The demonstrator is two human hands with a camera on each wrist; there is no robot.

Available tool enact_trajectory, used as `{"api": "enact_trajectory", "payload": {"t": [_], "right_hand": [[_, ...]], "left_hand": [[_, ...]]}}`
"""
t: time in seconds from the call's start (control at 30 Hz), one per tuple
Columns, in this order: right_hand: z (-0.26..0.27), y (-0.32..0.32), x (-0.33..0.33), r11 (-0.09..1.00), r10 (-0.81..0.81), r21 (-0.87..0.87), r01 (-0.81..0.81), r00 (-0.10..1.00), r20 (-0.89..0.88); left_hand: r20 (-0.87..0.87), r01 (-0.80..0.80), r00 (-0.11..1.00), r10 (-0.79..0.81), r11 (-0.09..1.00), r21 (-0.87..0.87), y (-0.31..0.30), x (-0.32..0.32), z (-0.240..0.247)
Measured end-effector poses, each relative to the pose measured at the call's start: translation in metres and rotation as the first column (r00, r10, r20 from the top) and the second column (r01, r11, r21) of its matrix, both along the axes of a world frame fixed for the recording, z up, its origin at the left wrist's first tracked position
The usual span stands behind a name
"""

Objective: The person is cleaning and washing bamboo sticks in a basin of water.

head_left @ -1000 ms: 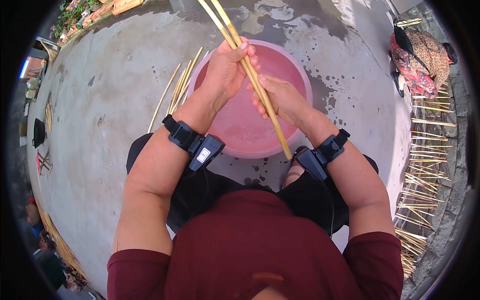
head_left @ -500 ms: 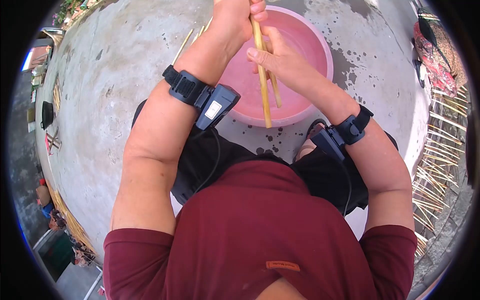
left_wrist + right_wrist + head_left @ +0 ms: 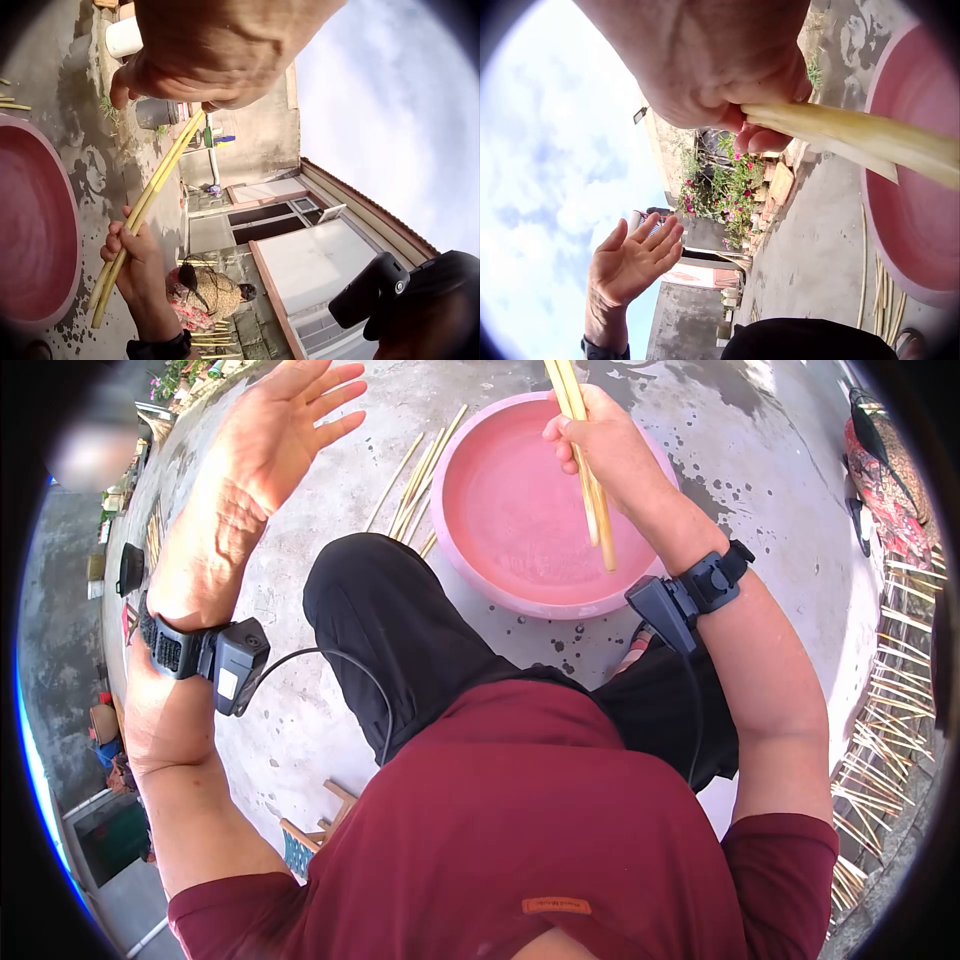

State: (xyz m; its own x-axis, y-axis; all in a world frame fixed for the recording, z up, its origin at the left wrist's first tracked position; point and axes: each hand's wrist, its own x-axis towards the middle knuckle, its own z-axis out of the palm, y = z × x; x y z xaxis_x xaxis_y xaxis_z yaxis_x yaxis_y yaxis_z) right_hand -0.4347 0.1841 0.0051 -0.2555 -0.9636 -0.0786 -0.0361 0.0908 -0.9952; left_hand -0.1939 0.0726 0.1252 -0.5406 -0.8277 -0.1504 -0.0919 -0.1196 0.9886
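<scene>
My right hand [image 3: 600, 445] grips two long yellowish sticks [image 3: 592, 510] over the right part of a pink basin [image 3: 448, 510]. Fingers and thumb wrap round the sticks, whose lower ends slant down above the basin. Raised at the upper left, my left hand [image 3: 275, 440] is apart from the sticks, palm showing and fingers spread. The right wrist view also shows that bare left palm [image 3: 634, 262]. In the left wrist view the two sticks [image 3: 161, 176] run diagonally up from the right fist.
Several loose sticks [image 3: 425, 475] lie on the concrete left of the basin. At the right, another person [image 3: 885, 470] bends near a long row of laid-out sticks [image 3: 880, 735]. A black pan [image 3: 131, 569] sits far left, and part of a wooden folding seat [image 3: 325, 825] shows by my left side.
My left hand has let go of the sticks and swung out to the upper left, its fingers spreading. The right hand, now gripping both sticks alone, has shifted right and up.
</scene>
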Motion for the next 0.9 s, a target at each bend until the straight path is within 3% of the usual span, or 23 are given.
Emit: {"api": "enact_trajectory", "payload": {"t": [0.1,0.17,0.27,0.37,0.5,0.6,0.7,0.87,0.9], "right_hand": [[0.002,-0.002,-0.001,0.999,-0.027,-0.038,0.032,0.993,0.119],[0.001,-0.006,-0.008,0.997,-0.037,-0.051,0.051,0.97,0.24],[-0.005,-0.01,-0.012,0.987,-0.1,-0.09,0.133,0.947,0.304],[-0.004,-0.005,-0.016,0.983,-0.125,-0.077,0.167,0.915,0.383],[-0.007,-0.001,-0.028,0.99,-0.065,-0.071,0.123,0.839,0.54],[0.003,0.005,-0.028,0.989,-0.02,-0.101,0.105,0.786,0.618],[0.006,0.006,-0.021,0.987,-0.062,-0.071,0.147,0.742,0.668],[0.003,0.005,-0.019,0.961,-0.175,-0.068,0.268,0.779,0.602],[0.004,0.005,-0.017,0.95,-0.217,-0.055,0.306,0.779,0.588]], "left_hand": [[0.318,0.102,0.948,-0.015,0.961,-0.256,0.008,0.037,0.04],[0.544,0.259,0.839,-0.018,0.892,-0.37,0.011,0.048,0.059],[0.804,0.56,0.566,-0.181,0.8,-0.215,0.013,0.043,0.066],[0.8,0.65,0.52,-0.298,0.746,-0.145,0.025,0.011,0.025],[0.49,0.464,0.788,-0.372,0.882,-0.078,0.042,-0.058,-0.055],[0.254,0.388,0.887,-0.386,0.921,0.047,0.05,-0.102,-0.097],[-0.086,0.455,0.89,-0.448,0.859,0.235,0.055,-0.129,-0.117],[-0.41,0.6,0.798,-0.441,0.636,0.485,0.045,-0.134,-0.145],[-0.416,0.593,0.802,-0.429,0.651,0.474,0.045,-0.135,-0.146]]}}
